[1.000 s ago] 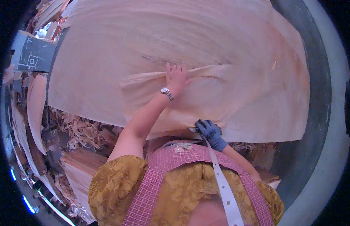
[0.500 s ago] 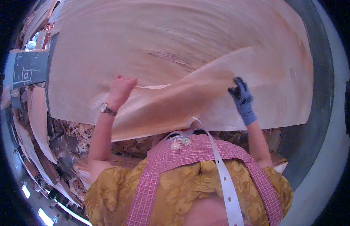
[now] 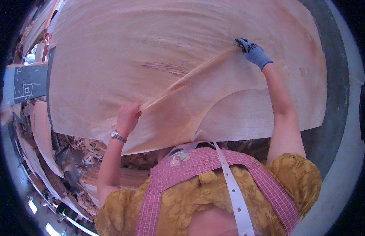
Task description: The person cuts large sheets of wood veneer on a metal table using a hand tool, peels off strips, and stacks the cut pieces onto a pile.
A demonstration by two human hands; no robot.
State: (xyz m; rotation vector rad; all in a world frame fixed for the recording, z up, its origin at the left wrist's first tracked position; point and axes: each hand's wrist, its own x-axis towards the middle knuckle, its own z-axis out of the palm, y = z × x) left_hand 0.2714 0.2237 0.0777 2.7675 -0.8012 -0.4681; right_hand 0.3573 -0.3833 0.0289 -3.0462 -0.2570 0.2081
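A large, pale tan wood veneer sheet (image 3: 119, 47) lies spread out before me. On it rests a smaller veneer piece (image 3: 190, 98), whose raised far edge runs slantwise from lower left to upper right. My bare left hand (image 3: 128, 117), with a watch (image 3: 117, 135) at the wrist, is closed on the left part of that edge. Farther away, my right hand (image 3: 254, 54), in a grey-blue glove with dark fingertips, pinches the right end of the same edge. Between the hands the piece bulges and curls toward my body.
Torn veneer scraps (image 3: 86, 147) lie under the near edge and along the left. A dark metal plate (image 3: 31, 83) with chalk-like marks stands at the left. Long curled veneer strips (image 3: 43, 133) hang below it. A dark grey border (image 3: 336, 90) runs down the right side.
My right hand has moved far forward and closed on the veneer edge. My left hand has dropped slightly nearer and grips the edge. The fold is now pulled into a straighter slanting line.
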